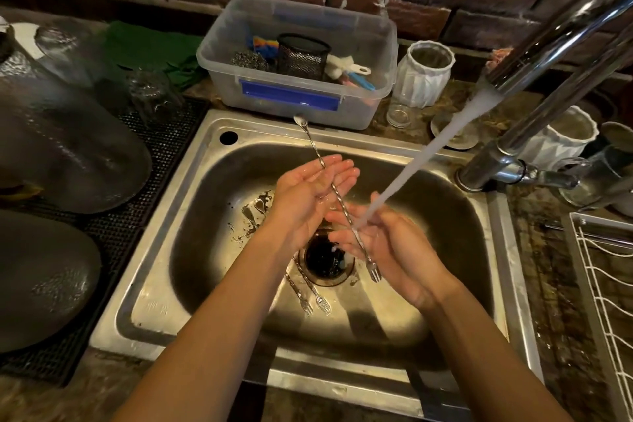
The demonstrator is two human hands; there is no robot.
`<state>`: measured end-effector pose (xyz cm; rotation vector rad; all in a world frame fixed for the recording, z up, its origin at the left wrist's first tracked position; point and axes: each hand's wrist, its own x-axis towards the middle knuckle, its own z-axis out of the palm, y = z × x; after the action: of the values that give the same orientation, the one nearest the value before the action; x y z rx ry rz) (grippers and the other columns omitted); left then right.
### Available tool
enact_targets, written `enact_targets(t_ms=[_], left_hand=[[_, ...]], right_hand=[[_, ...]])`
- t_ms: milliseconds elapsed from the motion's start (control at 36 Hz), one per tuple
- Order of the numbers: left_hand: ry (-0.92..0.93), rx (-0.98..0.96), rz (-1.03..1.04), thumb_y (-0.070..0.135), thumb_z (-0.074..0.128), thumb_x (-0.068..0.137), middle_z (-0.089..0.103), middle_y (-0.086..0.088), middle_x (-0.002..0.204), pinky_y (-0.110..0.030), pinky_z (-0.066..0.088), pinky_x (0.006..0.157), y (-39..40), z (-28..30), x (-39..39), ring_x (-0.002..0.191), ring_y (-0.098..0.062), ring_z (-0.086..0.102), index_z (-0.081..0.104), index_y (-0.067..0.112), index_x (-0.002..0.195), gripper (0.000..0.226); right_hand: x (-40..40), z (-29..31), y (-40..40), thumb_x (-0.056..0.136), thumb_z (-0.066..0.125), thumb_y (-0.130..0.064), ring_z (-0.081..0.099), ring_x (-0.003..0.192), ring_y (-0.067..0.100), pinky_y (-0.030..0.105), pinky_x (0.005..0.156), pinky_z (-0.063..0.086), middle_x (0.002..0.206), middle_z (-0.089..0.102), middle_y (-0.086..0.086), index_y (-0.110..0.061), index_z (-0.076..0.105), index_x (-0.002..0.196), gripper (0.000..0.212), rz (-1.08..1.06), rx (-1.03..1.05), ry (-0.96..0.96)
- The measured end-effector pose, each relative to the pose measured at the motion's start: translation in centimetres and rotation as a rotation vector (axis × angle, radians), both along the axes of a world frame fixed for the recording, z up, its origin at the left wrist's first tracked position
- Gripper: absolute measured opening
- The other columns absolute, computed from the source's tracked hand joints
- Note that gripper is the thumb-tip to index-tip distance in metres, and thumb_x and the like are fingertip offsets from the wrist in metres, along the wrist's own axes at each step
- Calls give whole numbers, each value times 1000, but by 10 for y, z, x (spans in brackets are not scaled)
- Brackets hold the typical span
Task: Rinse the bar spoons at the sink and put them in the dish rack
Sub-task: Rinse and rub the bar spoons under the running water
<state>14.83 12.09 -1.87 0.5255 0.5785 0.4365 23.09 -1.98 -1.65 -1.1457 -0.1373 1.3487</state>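
Nearest to me, both forearms reach in over the front rim of the sink (191, 226). On the basin floor by the drain (325, 259) lie two bar spoons (310, 288) with fork ends toward me, not yet rinsed by my read; further left, near some dark residue, more spoon bowls (255, 211) show, count unclear. My right hand (387, 243) is palm up and flat, grip wide open, and the fork end of the one bar spoon in hand (337, 195) rests across its fingers right where the water stream (411, 168) lands. My left hand (311, 192) is also spread open, palm facing in, with the twisted stem lying along the palm; neither grip is closed round it, it looks rolled or cradled between the two palms. The spoon's bowl end sticks up past the left fingertips toward the plastic tub (298, 62) on the table behind the sink. The tap (555, 34) runs from the right. The white wire dish rack (603, 288) sits on the table at right; a thin metal stem may lie at its top edge, too blurred to call. I judge the task early to mid: one spoon under rinse, at least two waiting in the basin, racking mostly ahead.
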Motion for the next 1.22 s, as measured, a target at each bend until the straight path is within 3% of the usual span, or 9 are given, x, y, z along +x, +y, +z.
enact_targets(t_ms=[83, 167, 389, 500, 639, 778, 1028, 1222], left_hand=[[-3, 16, 18, -3, 51, 98, 75, -20, 109, -32, 61, 84, 7, 3, 1, 105, -30, 73, 64, -2, 114, 21], [7, 39, 37, -3, 49, 99, 75, -20, 108, -31, 61, 83, 15, 7, 1, 104, -30, 73, 64, -3, 113, 21], [19, 42, 91, -6, 46, 100, 77, -19, 104, -33, 61, 85, 30, 16, -1, 100, -28, 75, 65, -2, 110, 21], [58, 47, 116, -5, 52, 97, 77, -19, 101, -30, 62, 82, 33, 18, -5, 96, -26, 76, 67, -3, 107, 18], [108, 69, 158, -5, 60, 93, 77, -20, 99, -29, 62, 79, 34, 17, -8, 93, -27, 77, 67, -4, 107, 16], [156, 123, 169, -4, 62, 92, 77, -19, 98, -28, 62, 78, 35, 18, -8, 93, -26, 77, 67, -4, 108, 17], [164, 139, 175, -4, 60, 93, 74, -23, 107, -30, 62, 83, 25, 19, -6, 95, -27, 76, 66, -5, 112, 19], [152, 113, 157, -5, 59, 93, 75, -21, 103, -30, 62, 83, 7, 18, -2, 91, -26, 76, 66, -7, 112, 20]], right_hand=[[3, -1, 4, 98, 39, -55, 74, 95, 24, 36, 85, 56, 124, 71, 14, -10, 58, 130, 59, 32, 4, 24], [7, 0, 9, 96, 39, -60, 74, 97, 24, 29, 73, 59, 126, 70, 12, -12, 62, 129, 63, 55, 5, 27], [9, 1, 15, 97, 35, -59, 73, 92, 22, 29, 72, 46, 128, 69, 12, -11, 57, 134, 64, 52, 13, 116], [7, -1, 15, 98, 37, -57, 73, 86, 21, 27, 71, 48, 128, 69, 13, -10, 61, 129, 62, 41, 25, 129], [4, -2, 14, 98, 37, -58, 74, 86, 19, 35, 89, 46, 126, 71, 10, -14, 63, 127, 59, 51, 12, 115], [1, -2, 17, 97, 42, -55, 73, 88, 22, 26, 70, 55, 129, 69, 13, -10, 60, 131, 60, 47, 18, 164], [3, 1, 11, 95, 46, -55, 75, 83, 25, 27, 66, 59, 127, 69, 16, -7, 63, 126, 60, 19, 49, 249], [3, -2, -6, 92, 48, -55, 75, 86, 25, 24, 61, 59, 126, 69, 18, -6, 58, 130, 63, -11, 58, 201]])
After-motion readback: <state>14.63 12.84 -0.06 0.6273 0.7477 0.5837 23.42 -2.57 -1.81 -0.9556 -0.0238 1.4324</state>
